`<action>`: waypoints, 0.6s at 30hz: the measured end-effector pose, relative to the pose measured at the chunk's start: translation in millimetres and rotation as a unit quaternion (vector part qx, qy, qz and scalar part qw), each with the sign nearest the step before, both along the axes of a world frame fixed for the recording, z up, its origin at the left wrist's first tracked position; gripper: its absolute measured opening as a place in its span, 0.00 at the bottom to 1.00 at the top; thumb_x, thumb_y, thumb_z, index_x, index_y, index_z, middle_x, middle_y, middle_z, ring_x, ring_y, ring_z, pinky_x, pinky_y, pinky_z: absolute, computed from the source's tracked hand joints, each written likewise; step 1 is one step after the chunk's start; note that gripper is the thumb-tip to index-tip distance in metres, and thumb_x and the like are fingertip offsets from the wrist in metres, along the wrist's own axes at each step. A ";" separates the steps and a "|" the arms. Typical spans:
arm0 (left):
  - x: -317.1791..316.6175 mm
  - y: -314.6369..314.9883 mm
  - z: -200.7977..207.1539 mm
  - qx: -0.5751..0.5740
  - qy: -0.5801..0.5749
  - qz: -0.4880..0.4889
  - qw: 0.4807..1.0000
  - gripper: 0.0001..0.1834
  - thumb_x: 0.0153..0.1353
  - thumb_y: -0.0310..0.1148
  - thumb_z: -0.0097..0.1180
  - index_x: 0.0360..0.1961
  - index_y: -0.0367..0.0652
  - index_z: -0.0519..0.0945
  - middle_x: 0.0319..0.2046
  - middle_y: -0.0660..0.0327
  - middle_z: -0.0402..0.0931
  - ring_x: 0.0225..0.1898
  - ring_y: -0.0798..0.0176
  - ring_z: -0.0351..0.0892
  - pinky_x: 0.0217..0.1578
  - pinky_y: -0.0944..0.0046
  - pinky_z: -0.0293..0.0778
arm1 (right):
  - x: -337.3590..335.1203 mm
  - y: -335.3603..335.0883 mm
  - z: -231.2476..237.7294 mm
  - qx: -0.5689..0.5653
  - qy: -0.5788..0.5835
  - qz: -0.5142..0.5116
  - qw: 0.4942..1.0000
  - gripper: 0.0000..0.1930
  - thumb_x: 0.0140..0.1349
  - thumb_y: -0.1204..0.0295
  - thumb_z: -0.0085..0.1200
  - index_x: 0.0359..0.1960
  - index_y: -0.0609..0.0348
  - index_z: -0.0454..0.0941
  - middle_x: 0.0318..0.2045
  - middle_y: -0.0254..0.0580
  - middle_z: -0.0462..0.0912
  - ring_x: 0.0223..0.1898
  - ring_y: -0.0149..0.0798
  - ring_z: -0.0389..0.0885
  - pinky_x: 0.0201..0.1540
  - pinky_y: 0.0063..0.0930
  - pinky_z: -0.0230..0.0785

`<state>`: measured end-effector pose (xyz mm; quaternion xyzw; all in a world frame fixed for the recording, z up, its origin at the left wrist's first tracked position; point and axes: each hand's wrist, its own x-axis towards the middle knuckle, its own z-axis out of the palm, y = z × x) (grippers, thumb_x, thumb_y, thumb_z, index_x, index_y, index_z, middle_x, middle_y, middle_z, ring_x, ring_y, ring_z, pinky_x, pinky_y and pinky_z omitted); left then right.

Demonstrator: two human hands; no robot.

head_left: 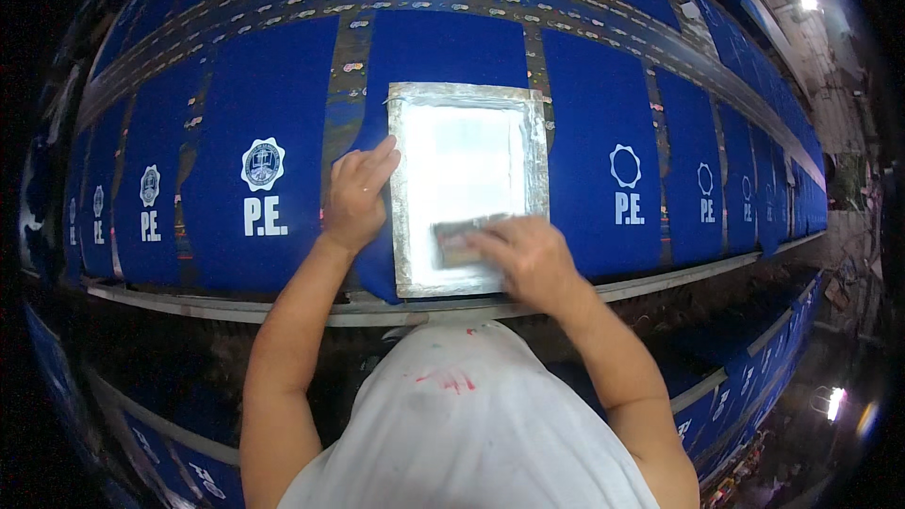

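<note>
A screen-printing frame [403,226] with a pale, worn rim and a bright white mesh lies on a blue cloth panel [443,47] straight ahead of me. At its left rim, my left hand [356,196] grips the edge, fingers pressed against the side. My right hand [535,262], smeared by motion, is closed around a squeegee [451,239] with a flat, dark blade. The squeegee rests on the lower part of the mesh. What lies under the frame is hidden.
Blue panels line the long table on both sides. The left panel [259,85] bears a filled white emblem above letters; the right panel [603,75] bears a ring outline above letters. A pale rail [660,286] edges the table near me. Another row of printed panels [745,386] stands behind.
</note>
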<state>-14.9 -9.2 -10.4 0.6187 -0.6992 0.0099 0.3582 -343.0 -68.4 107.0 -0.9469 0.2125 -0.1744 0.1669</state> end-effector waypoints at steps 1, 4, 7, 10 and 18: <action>-0.1 0.0 0.7 -0.008 0.002 -0.001 1.000 0.35 0.60 0.14 0.59 0.69 0.44 0.89 0.76 0.56 0.85 0.66 0.43 0.83 0.71 0.43 0.74 | -4.5 16.1 3.0 0.018 0.001 -0.005 1.000 0.26 0.55 0.83 0.67 0.58 0.53 0.94 0.51 0.48 0.94 0.51 0.55 0.94 0.53 0.48 0.87; -1.5 0.5 1.6 -0.010 -0.011 0.015 1.000 0.32 0.61 0.14 0.58 0.65 0.45 0.91 0.74 0.58 0.86 0.64 0.48 0.87 0.71 0.42 0.77 | -15.3 44.4 12.6 0.032 0.014 -0.001 0.999 0.28 0.54 0.84 0.66 0.58 0.55 0.93 0.52 0.49 0.95 0.52 0.55 0.95 0.53 0.48 0.87; -1.3 0.5 1.2 -0.014 -0.019 0.015 1.000 0.32 0.60 0.14 0.59 0.65 0.45 0.91 0.74 0.57 0.86 0.64 0.49 0.87 0.71 0.43 0.77 | -17.0 15.2 17.4 0.088 0.049 0.012 0.995 0.28 0.54 0.86 0.64 0.58 0.56 0.92 0.51 0.50 0.96 0.51 0.55 0.96 0.54 0.48 0.87; 1.2 -7.2 0.7 -0.019 -0.010 0.008 1.000 0.35 0.59 0.14 0.59 0.68 0.45 0.89 0.76 0.57 0.86 0.65 0.43 0.85 0.69 0.44 0.76 | 5.8 -56.6 9.5 0.061 0.070 0.026 0.995 0.22 0.63 0.82 0.62 0.57 0.52 0.94 0.49 0.47 0.96 0.51 0.56 0.95 0.54 0.51 0.89; 0.3 -5.4 1.1 -0.007 -0.016 0.008 1.000 0.36 0.58 0.12 0.59 0.69 0.43 0.88 0.76 0.55 0.86 0.65 0.41 0.85 0.71 0.43 0.76 | 73.9 -159.0 -1.0 -0.015 0.064 -0.087 0.994 0.20 0.66 0.78 0.63 0.57 0.50 0.95 0.46 0.48 0.94 0.52 0.58 0.94 0.55 0.53 0.87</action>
